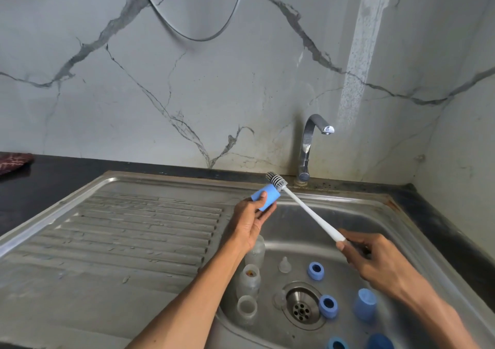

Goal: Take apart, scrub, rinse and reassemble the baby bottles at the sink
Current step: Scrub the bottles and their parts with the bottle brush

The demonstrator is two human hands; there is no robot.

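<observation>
My left hand (250,221) grips a blue bottle cap (267,196) above the sink's left edge, its mouth turned toward the tap. My right hand (373,259) holds the white handle of a bottle brush (308,210); the grey bristle head (276,180) sits just outside the cap's mouth. In the sink basin (348,222) lie clear bottles (247,281), a clear teat (284,264), blue screw rings (316,270) and another blue cap (365,304).
The chrome tap (308,147) stands at the back of the sink, with no water running. A ribbed steel drainboard (128,230) extends left. The drain (301,305) is in the basin's middle. A dark red cloth (13,161) lies on the black counter at far left.
</observation>
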